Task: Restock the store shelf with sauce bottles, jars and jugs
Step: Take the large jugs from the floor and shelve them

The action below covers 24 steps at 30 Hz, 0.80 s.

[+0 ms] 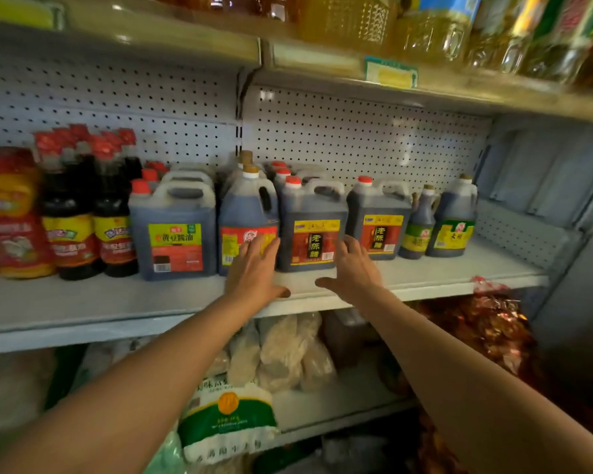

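Observation:
A dark vinegar jug (314,224) with a red cap and a red-and-yellow label stands on the middle shelf (442,273). My left hand (254,268) is stretched out flat at its lower left corner, fingers straight, overlapping the round-shouldered jug (247,213) beside it. My right hand (351,268) reaches flat toward the vinegar jug's lower right corner with straight fingers. Neither hand grips anything. A second like jug (379,220) stands to the right.
To the left stand a soy sauce jug (173,230), dark red-capped bottles (83,213) and red packets (11,213). Two smaller jugs (452,224) stand at the right. Oil jugs (425,29) fill the upper shelf. Bags (288,354) lie below.

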Each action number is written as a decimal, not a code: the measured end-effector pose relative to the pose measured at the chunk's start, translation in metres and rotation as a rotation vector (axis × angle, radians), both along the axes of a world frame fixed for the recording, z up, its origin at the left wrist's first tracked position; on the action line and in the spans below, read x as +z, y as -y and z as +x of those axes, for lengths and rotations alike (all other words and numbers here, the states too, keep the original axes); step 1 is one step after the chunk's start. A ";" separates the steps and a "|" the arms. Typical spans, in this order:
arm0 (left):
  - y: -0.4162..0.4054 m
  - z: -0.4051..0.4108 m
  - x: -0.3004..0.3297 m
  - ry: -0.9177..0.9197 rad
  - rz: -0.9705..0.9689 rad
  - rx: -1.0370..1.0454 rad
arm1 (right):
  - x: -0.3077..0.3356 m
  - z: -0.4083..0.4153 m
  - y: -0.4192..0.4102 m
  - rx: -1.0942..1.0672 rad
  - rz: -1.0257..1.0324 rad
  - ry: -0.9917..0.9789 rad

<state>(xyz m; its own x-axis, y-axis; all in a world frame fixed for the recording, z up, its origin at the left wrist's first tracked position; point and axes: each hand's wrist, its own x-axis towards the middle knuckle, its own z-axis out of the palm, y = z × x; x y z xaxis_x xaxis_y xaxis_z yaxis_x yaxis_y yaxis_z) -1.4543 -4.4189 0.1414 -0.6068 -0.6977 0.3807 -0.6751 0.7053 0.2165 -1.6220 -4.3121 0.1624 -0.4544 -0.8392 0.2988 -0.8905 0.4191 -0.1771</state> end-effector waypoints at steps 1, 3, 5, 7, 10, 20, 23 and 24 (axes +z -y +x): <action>-0.003 0.012 -0.009 -0.031 0.029 -0.012 | -0.008 0.012 -0.007 -0.021 0.021 -0.003; -0.011 0.037 -0.031 -0.070 0.113 -0.039 | -0.027 0.036 -0.020 -0.053 0.072 0.020; -0.020 0.060 -0.053 -0.077 0.217 -0.048 | -0.048 0.060 -0.034 -0.067 0.127 0.071; -0.032 0.082 -0.075 -0.061 0.311 -0.041 | -0.070 0.080 -0.048 -0.065 0.173 0.094; -0.052 0.112 -0.105 -0.020 0.435 -0.047 | -0.100 0.106 -0.070 -0.059 0.236 0.133; -0.108 0.195 -0.206 0.078 0.617 0.038 | -0.200 0.161 -0.132 0.013 0.410 0.282; -0.138 0.212 -0.239 0.109 0.730 0.064 | -0.239 0.170 -0.160 0.009 0.449 0.353; -0.149 0.217 -0.252 0.127 0.767 0.067 | -0.255 0.173 -0.170 0.005 0.470 0.380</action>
